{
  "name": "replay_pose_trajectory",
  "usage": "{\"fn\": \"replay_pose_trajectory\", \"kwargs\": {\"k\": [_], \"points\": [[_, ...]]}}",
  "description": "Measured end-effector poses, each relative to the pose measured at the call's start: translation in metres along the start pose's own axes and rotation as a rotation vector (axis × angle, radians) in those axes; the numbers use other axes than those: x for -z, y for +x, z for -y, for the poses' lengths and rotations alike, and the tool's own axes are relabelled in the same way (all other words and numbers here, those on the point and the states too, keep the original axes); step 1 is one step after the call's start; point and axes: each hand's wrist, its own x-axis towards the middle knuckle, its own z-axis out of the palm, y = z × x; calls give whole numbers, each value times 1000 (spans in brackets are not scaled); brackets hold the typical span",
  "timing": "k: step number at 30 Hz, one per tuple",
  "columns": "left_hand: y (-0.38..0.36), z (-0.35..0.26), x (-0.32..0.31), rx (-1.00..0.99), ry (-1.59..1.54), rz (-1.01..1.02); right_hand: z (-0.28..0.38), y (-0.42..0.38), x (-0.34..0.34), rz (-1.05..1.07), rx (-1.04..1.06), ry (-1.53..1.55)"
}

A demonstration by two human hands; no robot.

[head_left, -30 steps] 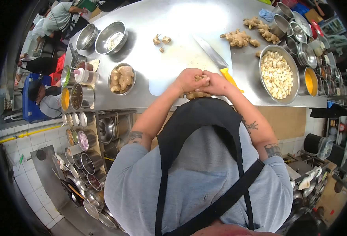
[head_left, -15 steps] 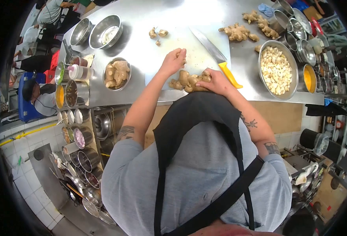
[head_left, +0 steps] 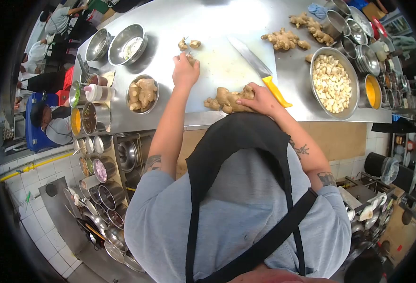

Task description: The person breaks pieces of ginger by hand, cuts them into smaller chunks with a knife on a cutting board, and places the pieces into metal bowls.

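Bright light glares off the steel worktop, where a pale cutting board lies before me. Over the board's near edge rests a knobbly ginger root; my right hand clasps its right end, thumb pressed on it. I have my left hand above the board's left side, fingers curled at a small ginger knob, though I can't tell whether they pinch it or merely touch it. Two ginger scraps lie just beyond those fingers. A knife lies across the board's right part, its yellow handle passing over the edge. Left of the board stands a small metal bowl of ginger pieces; right of it, a large bowl of pale chunks.
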Motion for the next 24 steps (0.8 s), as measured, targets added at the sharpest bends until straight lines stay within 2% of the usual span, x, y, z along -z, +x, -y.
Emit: {"fn": "replay_pose_trajectory", "kwargs": {"k": [1,4,6,8,11,14,17,23,24], "points": [[-5,-11,6,15,74,-22,2,0,1,-12,-7,-14],[-16,-32,6,-281,93,-230,8,-2,3,-65,-32,-3],[-34,-69,13,-238,-364,272,11,-3,3,-77,-62,3],[-59,-94,7,-461,-362,431,14,-2,4,-61,-97,-13],[-63,-111,-10,-613,-266,695,-9,3,-9,-148,-2,84],[-67,-105,-34,-660,-403,596,-3,2,-2,-58,-10,118],[-62,-98,-43,-696,-414,618,-9,5,-4,-11,-74,22],[-60,-89,-65,-705,-429,559,-10,6,-6,-32,-44,-38],[-58,-88,-61,-576,-535,536,-7,4,-4,-16,-54,-25]]}}
